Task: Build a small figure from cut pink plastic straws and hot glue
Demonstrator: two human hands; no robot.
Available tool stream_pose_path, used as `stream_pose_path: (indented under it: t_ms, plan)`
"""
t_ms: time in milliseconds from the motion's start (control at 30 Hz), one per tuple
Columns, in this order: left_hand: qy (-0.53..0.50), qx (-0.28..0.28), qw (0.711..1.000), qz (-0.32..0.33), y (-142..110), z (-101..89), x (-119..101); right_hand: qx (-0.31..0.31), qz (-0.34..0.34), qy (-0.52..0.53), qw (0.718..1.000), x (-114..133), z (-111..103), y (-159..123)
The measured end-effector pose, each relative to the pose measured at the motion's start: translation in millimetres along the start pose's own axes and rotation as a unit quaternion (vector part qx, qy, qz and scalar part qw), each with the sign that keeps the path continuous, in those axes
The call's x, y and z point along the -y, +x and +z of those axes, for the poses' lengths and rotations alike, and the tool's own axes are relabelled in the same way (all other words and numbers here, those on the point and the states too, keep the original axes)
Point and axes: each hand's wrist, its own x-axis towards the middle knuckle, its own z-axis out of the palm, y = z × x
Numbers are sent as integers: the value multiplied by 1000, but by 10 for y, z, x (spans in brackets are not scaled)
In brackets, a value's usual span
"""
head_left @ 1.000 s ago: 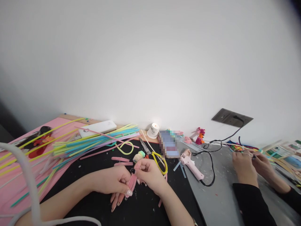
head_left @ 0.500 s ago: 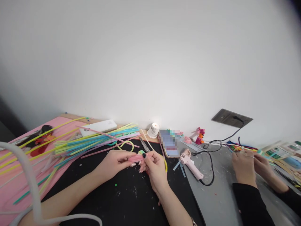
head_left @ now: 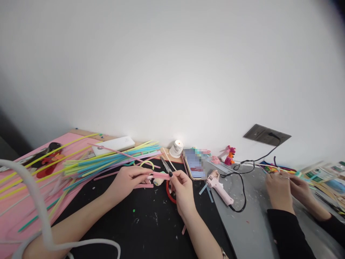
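My left hand [head_left: 133, 178] pinches one end of some pink pipe cleaners [head_left: 161, 175], and my right hand [head_left: 182, 190] pinches the other end. They are held level between the two hands, above the black mat [head_left: 121, 223]. Just below them is a small pale roll [head_left: 159, 181] with yellowish and greenish tints; whether it touches them I cannot tell. Scissors [head_left: 167, 164] lie with their blades pointing toward the wall, and the red handle is partly behind my right hand. A short pink strip [head_left: 145, 186] shows beside my left fingers.
Many coloured pipe cleaners [head_left: 113, 162] are heaped at the left. Behind stand a paper cup [head_left: 176, 148] and a phone [head_left: 194, 165]. A pink glue gun [head_left: 221, 189] with a black cord lies on the right. A co-worker's hands [head_left: 283, 190] work farther right. A white tube [head_left: 40, 208] crosses the left foreground.
My hands have drawn apart, with the pink pipe cleaners now straight between them. The pale roll now shows lower, and the red scissor handle has come into clearer view. Yellow beside my right hand is gone.
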Motion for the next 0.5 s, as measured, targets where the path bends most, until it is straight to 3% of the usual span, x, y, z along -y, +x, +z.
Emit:
stream_pose_path:
  t_ms: [133,233,367,500]
  plan:
    - [-58,-76,994,-49,33,-88,16,-37,-15,-32,999,-2,-41,21]
    - [-36,-115,992,-40,56,-130,39,24,-37,-131,990,-69,10,-27]
    - [-6,-95,995,-15,47,-111,49,125,-68,-261,955,-138,89,-112]
    - [-17,-37,999,1,12,-46,40,84,-93,-209,970,-86,77,-124]
